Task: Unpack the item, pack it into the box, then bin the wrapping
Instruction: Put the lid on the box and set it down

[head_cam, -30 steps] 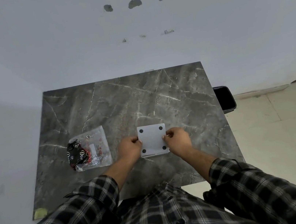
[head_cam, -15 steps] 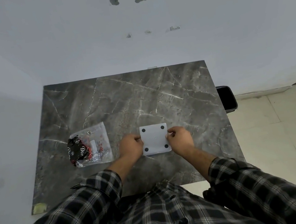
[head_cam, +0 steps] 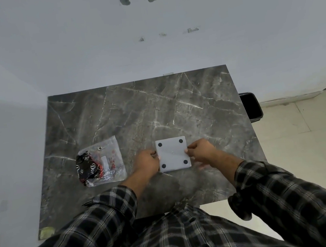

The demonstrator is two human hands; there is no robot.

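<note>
Bare room, marble table (head_cam: 145, 113), pitted wall (head_cam: 159, 18)

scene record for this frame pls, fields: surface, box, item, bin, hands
surface: dark marble-look table against a pale wall
box: white square box, four black dots near its corners, flat on the table
item: clear plastic bag with a black-and-red item inside, left of the box, untouched
bin: black bin on the floor past the table's right edge
hands: left hand on the box's left edge, right hand on its right edge
</note>
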